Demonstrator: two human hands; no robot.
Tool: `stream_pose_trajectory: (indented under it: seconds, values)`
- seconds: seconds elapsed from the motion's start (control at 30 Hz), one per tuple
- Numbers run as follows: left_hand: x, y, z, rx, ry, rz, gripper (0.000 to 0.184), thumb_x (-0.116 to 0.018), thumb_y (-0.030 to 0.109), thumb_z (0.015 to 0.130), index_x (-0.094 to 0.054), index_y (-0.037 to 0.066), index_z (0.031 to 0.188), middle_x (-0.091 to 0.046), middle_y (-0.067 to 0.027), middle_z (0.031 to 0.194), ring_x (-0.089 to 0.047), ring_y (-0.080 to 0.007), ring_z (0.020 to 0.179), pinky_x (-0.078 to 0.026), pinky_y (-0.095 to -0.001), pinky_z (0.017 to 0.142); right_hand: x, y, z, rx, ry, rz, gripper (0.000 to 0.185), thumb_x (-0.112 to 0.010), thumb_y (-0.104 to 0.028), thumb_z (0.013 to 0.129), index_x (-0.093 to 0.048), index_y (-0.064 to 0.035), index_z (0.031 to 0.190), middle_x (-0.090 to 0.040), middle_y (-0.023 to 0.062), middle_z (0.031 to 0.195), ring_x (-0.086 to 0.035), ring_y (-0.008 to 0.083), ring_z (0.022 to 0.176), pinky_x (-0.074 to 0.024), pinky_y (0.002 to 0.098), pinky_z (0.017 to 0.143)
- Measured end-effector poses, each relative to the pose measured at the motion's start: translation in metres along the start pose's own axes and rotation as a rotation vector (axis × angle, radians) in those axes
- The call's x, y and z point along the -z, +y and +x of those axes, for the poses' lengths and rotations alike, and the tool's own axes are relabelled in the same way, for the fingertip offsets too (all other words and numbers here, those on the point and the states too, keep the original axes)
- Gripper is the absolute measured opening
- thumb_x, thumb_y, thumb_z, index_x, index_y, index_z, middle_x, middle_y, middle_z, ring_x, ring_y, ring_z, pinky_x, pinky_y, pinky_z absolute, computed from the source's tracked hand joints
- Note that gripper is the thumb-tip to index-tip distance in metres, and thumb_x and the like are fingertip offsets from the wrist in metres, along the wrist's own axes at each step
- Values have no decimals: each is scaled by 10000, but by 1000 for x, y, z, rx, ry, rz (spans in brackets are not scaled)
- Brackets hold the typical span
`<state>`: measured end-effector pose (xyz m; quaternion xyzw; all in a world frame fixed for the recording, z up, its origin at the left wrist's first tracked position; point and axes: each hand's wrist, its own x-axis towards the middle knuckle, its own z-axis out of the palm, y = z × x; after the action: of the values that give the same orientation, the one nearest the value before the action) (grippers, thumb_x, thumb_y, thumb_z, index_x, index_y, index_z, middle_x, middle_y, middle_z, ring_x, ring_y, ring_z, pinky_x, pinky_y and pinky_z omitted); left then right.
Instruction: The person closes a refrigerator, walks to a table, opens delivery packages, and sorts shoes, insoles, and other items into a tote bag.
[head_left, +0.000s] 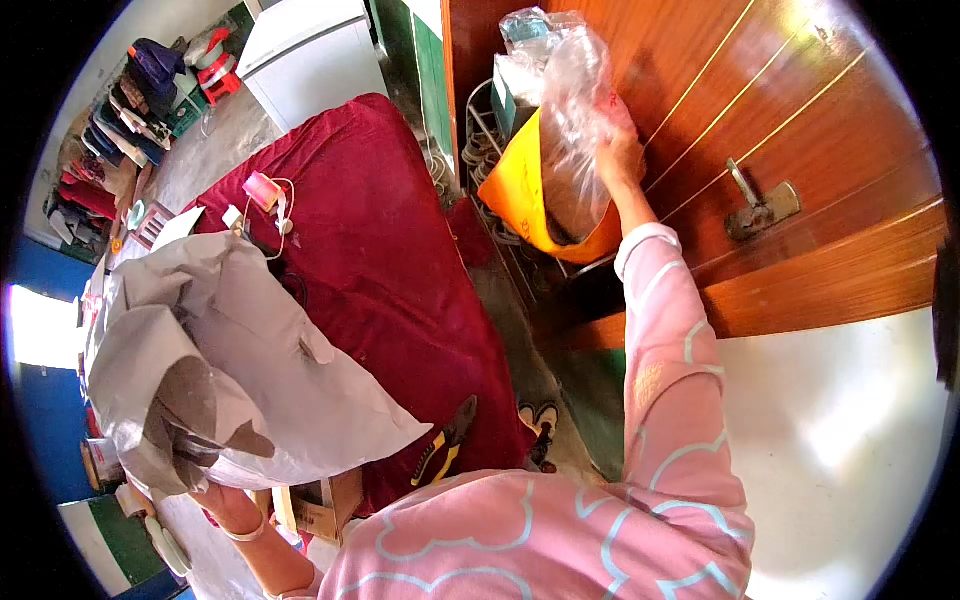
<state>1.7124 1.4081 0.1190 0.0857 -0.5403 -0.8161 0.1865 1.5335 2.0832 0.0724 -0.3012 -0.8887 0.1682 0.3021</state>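
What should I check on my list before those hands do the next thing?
1. Left hand at the big grey sheet: ok, it is at the sheet's lower end.
2. Grey sheet smoothed flat: not ok, it is crumpled and bulging.
3. Right hand at the clear plastic: ok.
4. Right hand's fingers gripping tightly: cannot tell, the plastic and the angle hide too much.
5. Yellow-handled tool put away: not ok, it lies on the red cloth, near the sheet's pointed corner.
6. Right hand clear of the door handle: ok, there is a gap.
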Motion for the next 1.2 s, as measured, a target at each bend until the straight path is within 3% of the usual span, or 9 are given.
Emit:
stream_pose_trajectory:
  seconds: [0.03, 0.13, 0.23, 0.33, 0.43, 0.73, 0.83, 1.03, 1.2]
  values:
    - [4, 0, 1, -11, -16, 16, 619, -600, 283, 845, -332, -2, 1325, -405, -143, 1329, -425, -252, 1183, -341, -386, 1004, 26, -24, -1, -138, -17, 115, 225, -520, -211, 779, -655, -70, 890, -631, 215, 895, -603, 384, 883, -475, 469, 766]
    - [10, -3, 3, -22, -51, 48, 577, -569, 297, 864, -351, 2, 1309, -418, -141, 1314, -436, -250, 1172, -350, -391, 1001, 22, -21, 16, -85, 149, 167, 255, -537, -214, 757, -634, -2, 859, -630, 234, 865, -613, 393, 794, -471, 448, 750]
    - [16, -6, 3, -32, -86, 71, 539, -538, 311, 883, -370, 6, 1294, -432, -139, 1298, -446, -249, 1160, -359, -396, 998, 6, -3, 29, 48, 45, 379, 250, -509, -198, 759, -633, 6, 835, -628, 236, 843, -605, 393, 796, -464, 434, 743]
    - [21, -9, 6, -25, -124, 92, 505, -508, 326, 902, -389, 10, 1278, -445, -137, 1282, -456, -247, 1149, -368, -401, 994, -6, 3, 24, 66, 117, 462, 225, -523, -158, 767, -563, 41, 671, -550, 82, 545, -509, 149, 514, -404, 327, 509]
    - [15, -13, 6, -99, -212, 135, 462, -470, 329, 922, -418, 6, 1248, -480, -136, 1234, -489, -243, 1102, -397, -402, 965, -5, 2, 14, 21, 115, 624, 228, -513, -144, 773, -539, 17, 614, -483, -2, 522, -443, 109, 472, -356, 298, 456]
    - [17, -11, 6, -81, -193, 164, 472, -487, 333, 911, -423, 7, 1247, -488, -133, 1227, -496, -246, 1096, -403, -403, 958, -6, 17, 11, -277, 20, 997, 131, -571, -152, 769, -575, -76, 662, -510, -39, 642, -451, 69, 564, -349, 241, 512]
    - [19, -10, 4, -90, -194, 174, 476, -493, 335, 908, -424, 7, 1246, -491, -133, 1225, -498, -247, 1094, -406, -403, 955, -5, 2, 7, -283, 153, 1243, 98, -579, -165, 774, -598, -83, 723, -507, -50, 640, -441, 64, 552, -337, 231, 494]
    - [20, -11, 1, -97, -195, 185, 484, -504, 337, 901, -428, 7, 1246, -496, -131, 1220, -502, -248, 1090, -410, -404, 950, 17, -10, -1, -452, -69, 1155, 144, -588, -163, 799, -646, -58, 879, -542, -46, 689, -455, 64, 557, -361, 218, 507]
    - [22, -10, -2, -95, -200, 179, 490, -513, 339, 895, -431, 7, 1245, -501, -130, 1217, -506, -250, 1087, -414, -404, 946, 1, 0, -13, -162, -461, 1080, 303, -619, -179, 821, -593, -70, 1102, -580, -44, 853, -543, 58, 773, -425, 205, 694]
